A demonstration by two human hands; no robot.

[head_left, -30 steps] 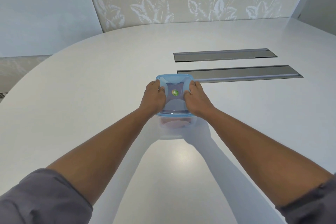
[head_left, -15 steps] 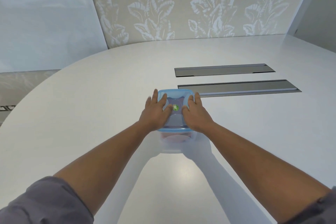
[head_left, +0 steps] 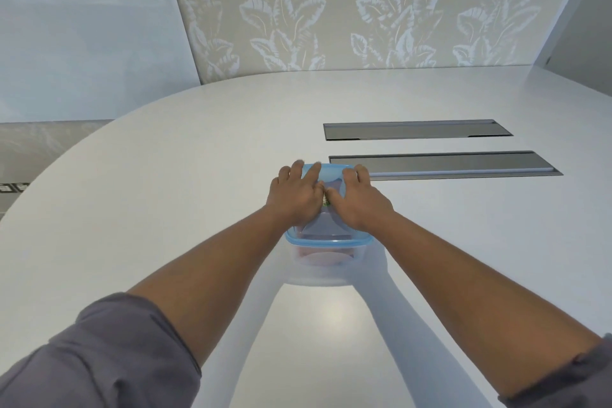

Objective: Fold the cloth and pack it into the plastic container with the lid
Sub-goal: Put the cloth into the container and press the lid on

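— How are the arms?
— Both reach straight forward, bare below grey sleeves.
— And the hands?
— The left hand [head_left: 295,198] and right hand [head_left: 358,205] lie palm down side by side, fingers extended and spread, thumbs nearly touching.

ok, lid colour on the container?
Translucent blue lid, seen in the head view, on the clear container.

Rounded white table [head_left: 165,202], smooth and matte, bearing a clear plastic container with blue lid [head_left: 328,255] near its middle; two long grey recessed metal panels [head_left: 443,164] set flush just beyond.
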